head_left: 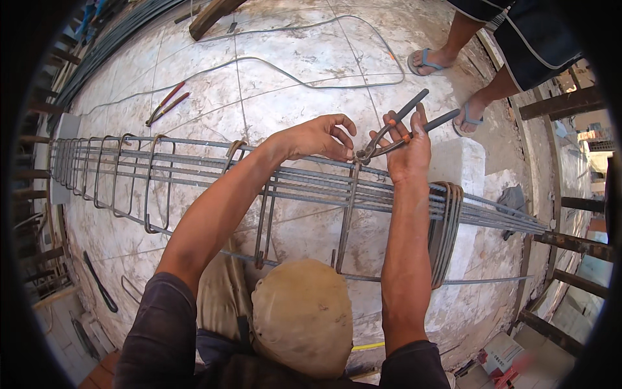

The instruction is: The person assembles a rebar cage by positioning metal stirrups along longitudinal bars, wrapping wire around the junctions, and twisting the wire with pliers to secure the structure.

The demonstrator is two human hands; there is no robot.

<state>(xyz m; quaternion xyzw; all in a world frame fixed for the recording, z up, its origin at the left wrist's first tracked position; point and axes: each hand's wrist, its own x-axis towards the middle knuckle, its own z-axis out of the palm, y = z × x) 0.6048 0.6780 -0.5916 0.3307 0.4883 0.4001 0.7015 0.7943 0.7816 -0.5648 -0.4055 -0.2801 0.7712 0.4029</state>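
In the head view, the rebar cage (311, 178) lies across the middle of the floor, its long axis running left to right and its long bars drawing together toward the right end. There, the bar tips reach the floor's right border, close to a dark beam (573, 245); the left end sits by a pale block (63, 155). The right hand (409, 161) grips a pair of nippers (370, 151), fingers loosely curled around the spread black handles. The nippers slant, head toward the near left at the top of a stirrup (348, 217), handles toward the far right. The left hand (317, 137) is bent in with curled fingers just beside that stirrup's top; whether it pinches anything cannot be told. Several stirrups are bunched (447, 236) right of the right forearm. Beyond the cage the pale floor (285, 104) spreads wide, bearing a bent grey rod (285, 76) and red-handled nippers (167, 107) at far left. At far right, a bystander's sandalled feet (433, 59) narrow the room beyond the handles.
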